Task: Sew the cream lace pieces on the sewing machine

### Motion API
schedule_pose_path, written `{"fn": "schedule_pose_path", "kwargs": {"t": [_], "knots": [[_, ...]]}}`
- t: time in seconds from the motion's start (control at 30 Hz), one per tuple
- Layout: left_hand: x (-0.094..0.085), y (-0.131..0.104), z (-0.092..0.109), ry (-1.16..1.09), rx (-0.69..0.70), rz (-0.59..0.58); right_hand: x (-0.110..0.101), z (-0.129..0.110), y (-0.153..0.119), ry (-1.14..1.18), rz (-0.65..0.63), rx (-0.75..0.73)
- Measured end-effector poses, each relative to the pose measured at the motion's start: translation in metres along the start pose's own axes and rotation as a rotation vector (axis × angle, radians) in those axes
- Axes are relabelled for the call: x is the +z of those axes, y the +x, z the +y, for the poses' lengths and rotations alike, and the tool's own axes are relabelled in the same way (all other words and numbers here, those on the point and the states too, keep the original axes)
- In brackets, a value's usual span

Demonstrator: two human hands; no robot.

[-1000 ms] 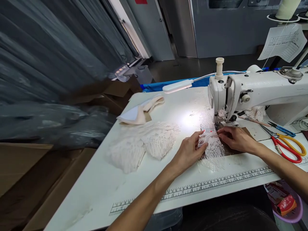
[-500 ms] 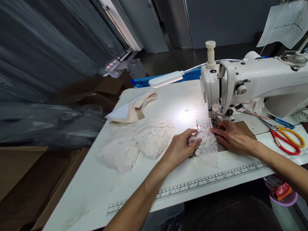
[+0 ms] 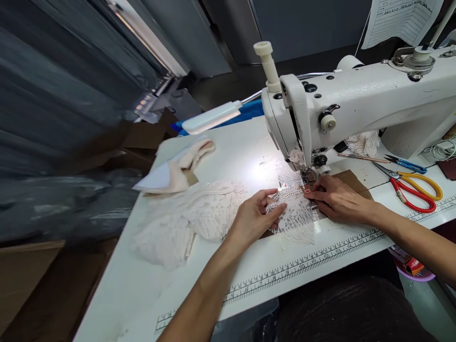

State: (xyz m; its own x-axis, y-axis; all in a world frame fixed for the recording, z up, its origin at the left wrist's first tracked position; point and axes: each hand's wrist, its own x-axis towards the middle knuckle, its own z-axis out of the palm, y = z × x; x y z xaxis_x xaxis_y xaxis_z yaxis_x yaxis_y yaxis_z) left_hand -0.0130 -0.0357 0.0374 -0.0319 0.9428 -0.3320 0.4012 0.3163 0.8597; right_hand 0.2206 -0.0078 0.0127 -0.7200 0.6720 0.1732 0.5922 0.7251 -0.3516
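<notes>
A piece of white lace (image 3: 294, 216) with a fringed lower edge lies in front of the presser foot (image 3: 308, 176) of a white sewing machine (image 3: 351, 107). My left hand (image 3: 254, 213) grips the lace's left edge between thumb and fingers. On the other side, my right hand (image 3: 331, 197) pinches the lace's upper right edge with its fingertips, close to the foot. The wrist side of this hand rests by a brown card (image 3: 352, 183) on the machine bed. More lace (image 3: 210, 211) lies gathered in a pile left of my left hand.
Red-and-yellow-handled scissors (image 3: 415, 190) and blue thread snips (image 3: 406, 164) lie at the right. A lamp (image 3: 212, 117) shines onto the white table (image 3: 210, 280), whose front edge carries a printed ruler (image 3: 302, 266). Cream fabric pieces (image 3: 174, 173) lie back left; cardboard boxes (image 3: 32, 275) stand beyond the table.
The camera view has turned, so the machine and table appear shifted left. My right fingertips have drawn slightly back from the foot along the lace. Both hands keep their hold.
</notes>
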Motion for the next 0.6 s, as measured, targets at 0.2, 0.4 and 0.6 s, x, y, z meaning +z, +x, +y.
{"fn": "schedule_pose_path", "kwargs": {"t": [0.2, 0.4, 0.6], "knots": [[0.0023, 0.0010, -0.0007, -0.026, -0.001, 0.032, -0.0003, -0.0037, -0.0011, -0.085, -0.014, -0.017], [0.0031, 0.0021, -0.0033, -0.043, -0.013, 0.067, 0.0027, -0.0028, -0.0030, -0.074, 0.016, -0.018], [0.0022, -0.0006, 0.0027, -0.020, -0.054, 0.076, -0.0013, -0.0013, -0.0047, 0.024, 0.044, -0.024]]}}
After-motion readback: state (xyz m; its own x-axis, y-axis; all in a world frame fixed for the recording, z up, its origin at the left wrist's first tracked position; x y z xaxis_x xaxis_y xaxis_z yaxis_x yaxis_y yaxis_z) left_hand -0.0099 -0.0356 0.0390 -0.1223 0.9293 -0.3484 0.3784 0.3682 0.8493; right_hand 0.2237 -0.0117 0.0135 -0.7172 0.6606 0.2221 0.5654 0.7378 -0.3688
